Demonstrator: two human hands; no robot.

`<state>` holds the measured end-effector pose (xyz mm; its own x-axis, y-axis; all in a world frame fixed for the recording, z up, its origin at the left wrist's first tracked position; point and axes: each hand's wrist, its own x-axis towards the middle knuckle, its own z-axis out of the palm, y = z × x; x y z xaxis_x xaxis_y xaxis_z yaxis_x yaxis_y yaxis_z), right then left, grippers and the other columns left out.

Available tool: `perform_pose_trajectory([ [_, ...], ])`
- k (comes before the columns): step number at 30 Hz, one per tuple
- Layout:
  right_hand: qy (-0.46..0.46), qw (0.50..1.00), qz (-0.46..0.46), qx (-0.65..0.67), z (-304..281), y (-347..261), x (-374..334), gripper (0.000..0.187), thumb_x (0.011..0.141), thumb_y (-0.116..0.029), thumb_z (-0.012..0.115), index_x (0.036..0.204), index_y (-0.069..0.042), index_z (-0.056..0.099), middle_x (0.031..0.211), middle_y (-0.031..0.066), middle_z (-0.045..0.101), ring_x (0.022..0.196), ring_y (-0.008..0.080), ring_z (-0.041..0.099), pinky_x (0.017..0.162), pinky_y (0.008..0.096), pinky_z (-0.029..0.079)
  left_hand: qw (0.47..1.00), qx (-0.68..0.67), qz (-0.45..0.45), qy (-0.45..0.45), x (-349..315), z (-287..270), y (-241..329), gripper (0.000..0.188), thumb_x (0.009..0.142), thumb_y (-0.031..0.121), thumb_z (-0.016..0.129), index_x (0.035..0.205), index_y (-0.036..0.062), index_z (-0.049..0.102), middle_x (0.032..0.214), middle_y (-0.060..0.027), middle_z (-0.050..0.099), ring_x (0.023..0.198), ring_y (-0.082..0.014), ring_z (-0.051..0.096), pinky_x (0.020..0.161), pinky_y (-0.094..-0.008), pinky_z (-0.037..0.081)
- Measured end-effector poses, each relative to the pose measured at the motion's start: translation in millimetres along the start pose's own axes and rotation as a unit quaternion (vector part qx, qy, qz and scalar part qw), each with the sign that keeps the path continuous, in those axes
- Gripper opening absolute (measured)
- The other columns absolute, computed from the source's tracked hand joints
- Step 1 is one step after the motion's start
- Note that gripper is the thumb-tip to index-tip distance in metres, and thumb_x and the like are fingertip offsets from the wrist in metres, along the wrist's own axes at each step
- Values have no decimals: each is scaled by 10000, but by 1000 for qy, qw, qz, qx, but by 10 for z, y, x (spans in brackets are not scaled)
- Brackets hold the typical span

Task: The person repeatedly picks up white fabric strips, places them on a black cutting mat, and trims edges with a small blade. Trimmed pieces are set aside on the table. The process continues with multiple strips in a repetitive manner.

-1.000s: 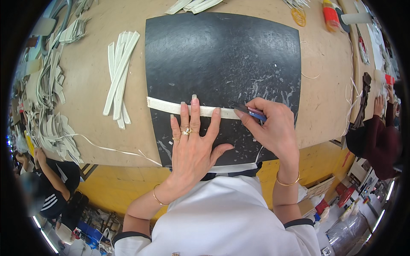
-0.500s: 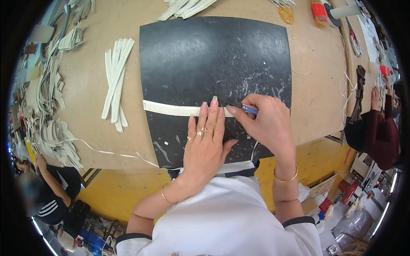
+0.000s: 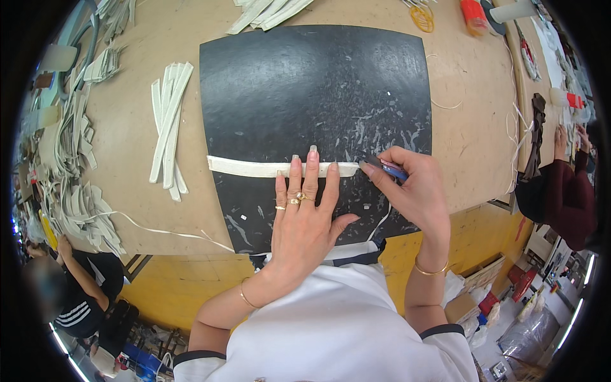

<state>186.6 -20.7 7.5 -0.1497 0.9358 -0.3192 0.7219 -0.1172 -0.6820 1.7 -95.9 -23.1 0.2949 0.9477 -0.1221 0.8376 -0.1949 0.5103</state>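
L hand (image 3: 301, 223): spread flat atop long white fabric strip (image 3: 245, 169)
R hand (image 3: 415, 184): pinching small blue-handled snips (image 3: 395, 172)
Strip: black rect. mat's (image 3: 286, 95) L edge to just beside R hand

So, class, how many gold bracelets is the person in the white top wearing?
2: one bracelet around the left wrist, another bracelet around the right wrist. Neither is hidden.

This was a workshop with more than one worker. A long tan counter (image 3: 471, 159) carried a scuffed black mat (image 3: 273, 95) with a pale strip (image 3: 245, 168) laid across it, a loose stack of strips (image 3: 168, 127) and heaps of cut pieces (image 3: 79, 207). One person in black (image 3: 83, 290) was at the left, another in maroon (image 3: 566, 210) at the right.
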Motion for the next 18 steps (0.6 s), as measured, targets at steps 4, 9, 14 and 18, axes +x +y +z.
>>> perform_pose_trajectory([
  [4,15,1000,-1,-11,18,10,7,203,843,-151,785,777,0,665,556,16,483,520,68,377,471,259,309,999,40,-13,0,7,33,53,775,842,514,684,1471,121,459,1586,-274,228,1463,-480,208,1155,-635,154],
  [9,34,999,-3,-34,59,19,-2,202,830,-168,791,776,-11,675,555,44,510,497,98,401,467,278,329,994,98,-37,17,26,105,150,706,836,562,662,1451,256,506,1580,-281,235,1466,-466,213,1131,-700,48],
  [14,47,998,-1,-33,69,4,-24,213,826,-200,786,779,-23,678,594,75,569,517,174,494,491,312,385,990,128,-43,39,68,59,223,673,805,562,690,1402,287,545,1566,-244,299,1394,-430,334,1068,-634,232],
  [18,71,996,-36,-31,63,-31,21,221,826,-210,788,789,-22,679,604,91,579,514,205,513,502,319,402,988,148,-32,33,86,-127,176,642,797,530,710,1374,285,571,1485,-184,422,1178,-342,502,870,-466,381],
])
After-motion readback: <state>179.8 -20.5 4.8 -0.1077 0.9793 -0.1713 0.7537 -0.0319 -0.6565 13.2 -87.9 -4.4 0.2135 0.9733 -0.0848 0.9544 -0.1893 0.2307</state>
